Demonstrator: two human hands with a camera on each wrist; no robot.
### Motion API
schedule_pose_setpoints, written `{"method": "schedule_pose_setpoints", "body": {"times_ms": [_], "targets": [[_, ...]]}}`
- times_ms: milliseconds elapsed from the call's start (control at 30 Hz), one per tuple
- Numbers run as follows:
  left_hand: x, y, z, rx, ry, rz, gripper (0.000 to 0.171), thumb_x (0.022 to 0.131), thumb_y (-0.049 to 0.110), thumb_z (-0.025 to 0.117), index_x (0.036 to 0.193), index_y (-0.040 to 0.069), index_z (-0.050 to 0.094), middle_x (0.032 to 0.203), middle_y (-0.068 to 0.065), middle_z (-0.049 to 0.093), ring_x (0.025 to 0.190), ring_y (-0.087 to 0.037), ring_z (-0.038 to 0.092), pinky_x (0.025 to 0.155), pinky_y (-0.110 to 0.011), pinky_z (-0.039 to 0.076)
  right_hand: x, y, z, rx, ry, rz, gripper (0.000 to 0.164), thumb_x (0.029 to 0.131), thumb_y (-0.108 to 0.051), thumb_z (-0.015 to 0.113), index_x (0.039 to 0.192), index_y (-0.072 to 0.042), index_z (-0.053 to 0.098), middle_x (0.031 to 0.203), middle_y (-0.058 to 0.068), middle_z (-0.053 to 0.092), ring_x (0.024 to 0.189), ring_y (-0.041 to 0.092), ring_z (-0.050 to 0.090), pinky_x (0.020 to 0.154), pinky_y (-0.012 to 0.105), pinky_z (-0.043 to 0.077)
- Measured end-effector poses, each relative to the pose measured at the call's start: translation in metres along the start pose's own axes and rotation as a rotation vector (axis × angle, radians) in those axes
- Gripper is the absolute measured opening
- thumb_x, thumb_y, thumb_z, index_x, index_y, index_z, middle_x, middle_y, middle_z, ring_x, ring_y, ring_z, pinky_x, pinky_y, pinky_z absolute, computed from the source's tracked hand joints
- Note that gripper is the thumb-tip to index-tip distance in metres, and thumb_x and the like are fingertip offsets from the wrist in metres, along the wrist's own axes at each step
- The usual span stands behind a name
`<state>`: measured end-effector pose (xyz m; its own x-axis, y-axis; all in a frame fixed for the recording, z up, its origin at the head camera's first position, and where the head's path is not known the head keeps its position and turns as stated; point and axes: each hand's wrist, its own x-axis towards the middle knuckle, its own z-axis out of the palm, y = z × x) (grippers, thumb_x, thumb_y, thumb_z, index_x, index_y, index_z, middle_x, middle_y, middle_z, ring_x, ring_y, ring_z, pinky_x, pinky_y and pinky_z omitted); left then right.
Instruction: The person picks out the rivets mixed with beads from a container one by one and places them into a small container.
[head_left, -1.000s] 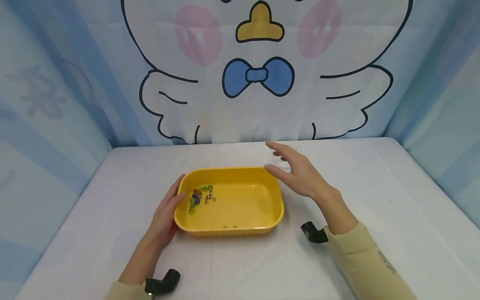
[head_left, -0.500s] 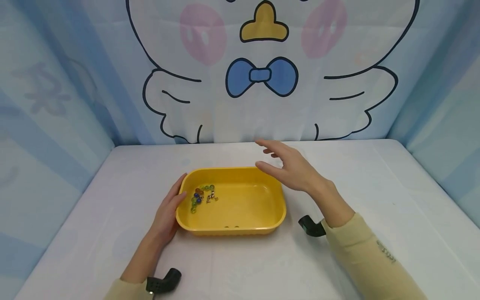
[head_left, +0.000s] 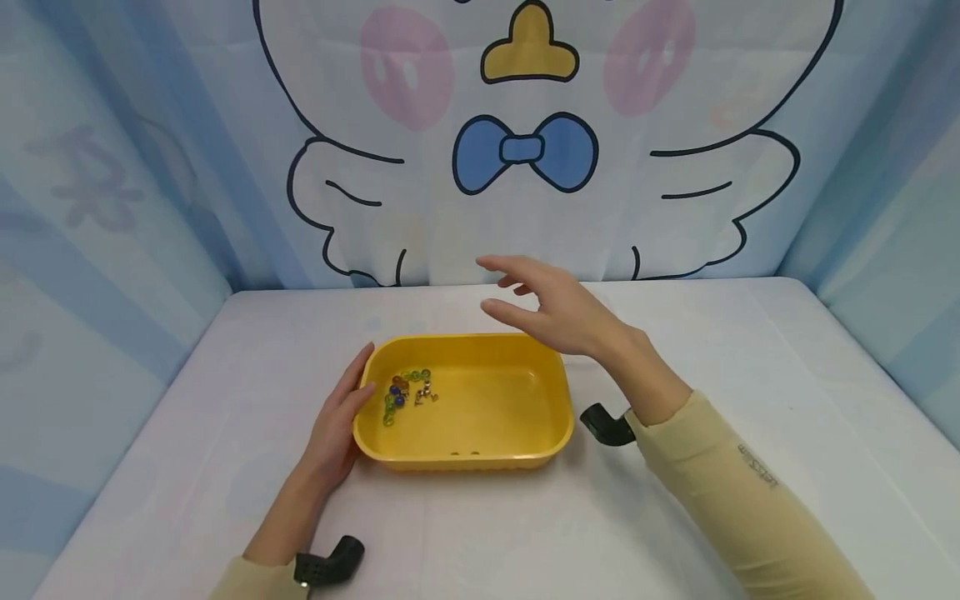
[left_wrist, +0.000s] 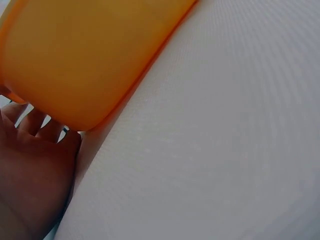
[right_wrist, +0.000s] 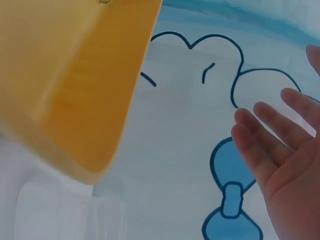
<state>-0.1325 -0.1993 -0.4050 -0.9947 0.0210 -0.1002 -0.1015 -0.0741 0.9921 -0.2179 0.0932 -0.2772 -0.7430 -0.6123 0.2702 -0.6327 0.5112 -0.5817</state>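
Note:
A yellow plastic tray (head_left: pixel 480 417) sits on the white table. Glass beads (head_left: pixel 397 396) in green, blue and amber lie toward its left end, beside several tiny gold and silver pieces (head_left: pixel 425 393) too small to name. My left hand (head_left: pixel 333 429) grips the tray's left side, the thumb at the rim and the fingers along the outer wall; the left wrist view catches those fingers (left_wrist: pixel 32 121) against the tray. Above the far right corner of the tray my right hand (head_left: pixel 558 308) is raised with nothing in it, fingers extended and apart.
A clear plastic container (right_wrist: pixel 55 215) stands behind the tray, partly seen in the right wrist view. A printed curtain (head_left: pixel 525 217) rises at the table's back edge, with blue cloth (head_left: pixel 97 250) along both sides. A black wrist camera (head_left: pixel 607 425) juts from each cuff.
My right hand has moved left and up, from beside the tray's right corner to above its far rim. My left hand and the beads keep their places.

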Motion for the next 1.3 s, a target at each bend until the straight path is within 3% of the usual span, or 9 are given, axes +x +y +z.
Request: {"method": "schedule_pose_setpoints", "body": {"times_ms": [233, 467, 1000, 1300], "targets": [[0.003, 0.0, 0.003, -0.009, -0.01, 0.009, 0.057, 0.108, 0.019, 0.038, 0.163, 0.024, 0.022, 0.165, 0.012, 0.018, 0.15, -0.009, 0.015, 0.121, -0.033, 0.016, 0.016, -0.003, 0.006, 0.029, -0.007, -0.09, 0.056, 0.101, -0.031, 0.062, 0.151, -0.011, 0.047, 0.151, 0.003, 0.048, 0.123, 0.02, 0.054, 0.104, 0.036, 0.046], [0.006, 0.001, 0.005, -0.026, -0.018, 0.008, 0.056, 0.108, 0.02, 0.039, 0.162, 0.024, 0.024, 0.164, 0.012, 0.021, 0.149, -0.008, 0.019, 0.12, -0.032, 0.019, 0.024, -0.003, 0.014, 0.056, -0.035, -0.128, 0.05, 0.101, -0.028, 0.063, 0.146, -0.01, 0.053, 0.145, 0.005, 0.054, 0.119, 0.02, 0.056, 0.102, 0.034, 0.047], [0.01, 0.008, -0.007, 0.015, -0.015, -0.049, 0.054, 0.109, 0.027, 0.036, 0.162, 0.026, 0.024, 0.165, 0.011, 0.019, 0.15, -0.011, 0.016, 0.121, -0.036, 0.016, 0.04, -0.006, 0.046, 0.084, -0.22, -0.102, 0.044, 0.101, -0.031, 0.062, 0.14, -0.011, 0.059, 0.134, -0.001, 0.062, 0.112, 0.012, 0.057, 0.099, 0.028, 0.047], [0.016, 0.004, -0.001, 0.011, -0.007, -0.053, 0.053, 0.108, 0.022, 0.039, 0.161, 0.026, 0.03, 0.163, 0.011, 0.025, 0.147, -0.011, 0.024, 0.119, -0.033, 0.024, 0.04, -0.004, 0.056, 0.08, -0.293, -0.074, 0.038, 0.101, -0.024, 0.063, 0.137, -0.012, 0.062, 0.129, 0.003, 0.064, 0.108, 0.011, 0.059, 0.099, 0.033, 0.05]]}}
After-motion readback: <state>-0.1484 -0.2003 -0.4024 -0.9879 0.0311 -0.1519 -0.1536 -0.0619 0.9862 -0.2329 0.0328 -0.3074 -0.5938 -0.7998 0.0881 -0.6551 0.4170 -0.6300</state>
